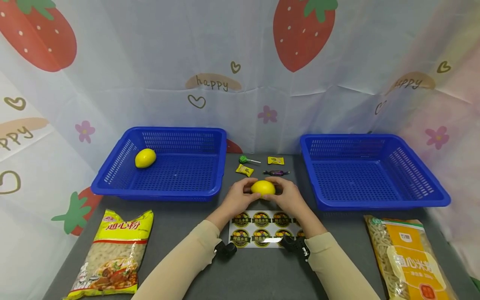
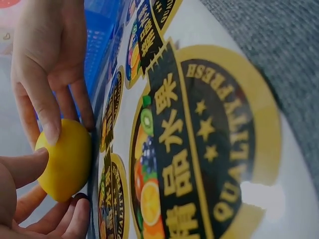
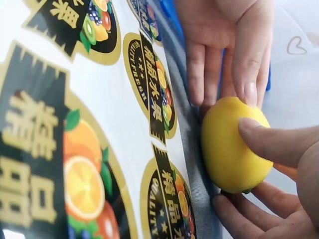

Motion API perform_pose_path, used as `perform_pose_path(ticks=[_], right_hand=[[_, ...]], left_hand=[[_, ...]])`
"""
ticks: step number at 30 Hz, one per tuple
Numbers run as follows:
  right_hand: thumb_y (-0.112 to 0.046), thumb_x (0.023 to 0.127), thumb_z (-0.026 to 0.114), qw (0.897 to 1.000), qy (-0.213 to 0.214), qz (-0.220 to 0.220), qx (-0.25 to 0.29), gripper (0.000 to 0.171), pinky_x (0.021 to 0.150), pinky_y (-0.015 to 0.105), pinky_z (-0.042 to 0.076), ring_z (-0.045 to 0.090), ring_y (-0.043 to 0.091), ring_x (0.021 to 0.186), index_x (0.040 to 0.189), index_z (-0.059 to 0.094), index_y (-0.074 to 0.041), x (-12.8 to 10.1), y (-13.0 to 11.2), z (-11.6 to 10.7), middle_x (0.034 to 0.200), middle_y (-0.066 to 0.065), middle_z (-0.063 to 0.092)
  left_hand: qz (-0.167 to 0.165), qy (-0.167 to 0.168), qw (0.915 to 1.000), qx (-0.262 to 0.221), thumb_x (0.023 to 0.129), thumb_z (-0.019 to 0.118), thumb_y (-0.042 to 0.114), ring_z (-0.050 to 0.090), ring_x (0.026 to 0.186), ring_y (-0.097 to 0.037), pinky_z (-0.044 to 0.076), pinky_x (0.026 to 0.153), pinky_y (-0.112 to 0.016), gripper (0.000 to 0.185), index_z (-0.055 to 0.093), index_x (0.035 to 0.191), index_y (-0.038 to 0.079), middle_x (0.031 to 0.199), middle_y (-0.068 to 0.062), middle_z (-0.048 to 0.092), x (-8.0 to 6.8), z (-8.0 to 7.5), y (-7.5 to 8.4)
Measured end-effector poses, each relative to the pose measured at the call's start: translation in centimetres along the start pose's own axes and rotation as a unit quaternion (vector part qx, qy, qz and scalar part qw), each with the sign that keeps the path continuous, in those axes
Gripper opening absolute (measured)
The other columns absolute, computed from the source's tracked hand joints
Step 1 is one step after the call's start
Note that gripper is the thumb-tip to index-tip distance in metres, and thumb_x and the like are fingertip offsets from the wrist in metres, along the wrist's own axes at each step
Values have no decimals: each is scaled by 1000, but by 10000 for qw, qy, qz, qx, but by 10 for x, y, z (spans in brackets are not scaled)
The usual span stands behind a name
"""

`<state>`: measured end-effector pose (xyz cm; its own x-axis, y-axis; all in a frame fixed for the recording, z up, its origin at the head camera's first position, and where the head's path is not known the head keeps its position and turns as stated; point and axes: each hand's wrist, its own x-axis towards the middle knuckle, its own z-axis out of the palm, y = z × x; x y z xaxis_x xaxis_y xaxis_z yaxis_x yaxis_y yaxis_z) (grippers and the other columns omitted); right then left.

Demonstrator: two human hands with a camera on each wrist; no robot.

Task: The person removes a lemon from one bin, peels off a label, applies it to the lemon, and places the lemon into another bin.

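Note:
A yellow lemon (image 1: 263, 188) is held between both hands just beyond the sticker sheet, low over the dark table. My left hand (image 1: 240, 195) grips its left side, with the thumb on the near face and the fingers curled behind. From the right, my right hand (image 1: 286, 193) grips it the same way. The wrist views show both thumbs on the lemon (image 2: 66, 159) and fingertips around its ends. Below the wrists lies a white sheet (image 1: 258, 225) of round black-and-gold fruit stickers, partly covered by the right forearm.
A blue basket (image 1: 168, 195) at left holds another lemon (image 1: 145, 158); a second blue basket (image 1: 375, 204) stands at right. Between them lie a green lollipop (image 1: 243, 159), yellow candies (image 1: 276, 161) and a purple candy (image 1: 276, 173). Pasta bags (image 1: 116, 250) (image 1: 408, 258) flank the arms.

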<state>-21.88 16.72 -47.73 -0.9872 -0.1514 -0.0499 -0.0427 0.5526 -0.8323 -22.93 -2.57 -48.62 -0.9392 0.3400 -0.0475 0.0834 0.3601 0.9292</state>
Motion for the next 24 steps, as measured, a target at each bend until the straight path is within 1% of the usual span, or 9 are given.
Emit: perform_pose_path(ticks=[5, 10, 16, 20, 24], right_hand=[[-20, 88, 80, 9999, -73, -77, 84, 61, 99, 49, 53, 59, 34, 127, 143, 56, -12, -2, 0, -1, 145, 13, 56], [-22, 88, 81, 9998, -116, -133, -22, 64, 102, 50, 50, 57, 35, 129, 145, 54, -13, -2, 0, -1, 148, 11, 54], [-22, 87, 82, 9999, -38, -128, -1, 65, 104, 52, 49, 54, 35, 133, 145, 54, -14, -4, -3, -3, 148, 12, 54], [-21, 87, 81, 9998, 42, -191, 35, 67, 102, 50, 51, 49, 37, 137, 147, 53, -14, -9, -5, -5, 151, 12, 50], [-23, 87, 81, 9995, 157, -256, -57, 68, 102, 50, 51, 47, 38, 139, 148, 51, -16, -19, -9, -9, 154, 12, 47]], left_hand=[[-54, 41, 10000, 68, 96, 70, 15, 59, 126, -30, 50, 104, -44, 52, 52, 144, 5, 142, -14, 58, 0, 0, 0], [-112, 103, 9998, 136, 96, 70, 17, 58, 126, -30, 49, 105, -44, 52, 53, 144, 6, 141, -13, 58, -1, 0, 0], [-185, 176, 9996, 87, 95, 72, 17, 59, 125, -30, 49, 105, -44, 52, 54, 143, 7, 140, -13, 59, -4, -1, 2], [-217, 193, 9995, 77, 95, 72, 16, 58, 126, -30, 49, 104, -45, 53, 53, 143, 7, 140, -14, 58, -9, -3, 2], [-177, 244, 9987, 415, 94, 72, 16, 57, 127, -30, 48, 105, -45, 52, 54, 141, 7, 138, -14, 59, -18, -6, 0]])
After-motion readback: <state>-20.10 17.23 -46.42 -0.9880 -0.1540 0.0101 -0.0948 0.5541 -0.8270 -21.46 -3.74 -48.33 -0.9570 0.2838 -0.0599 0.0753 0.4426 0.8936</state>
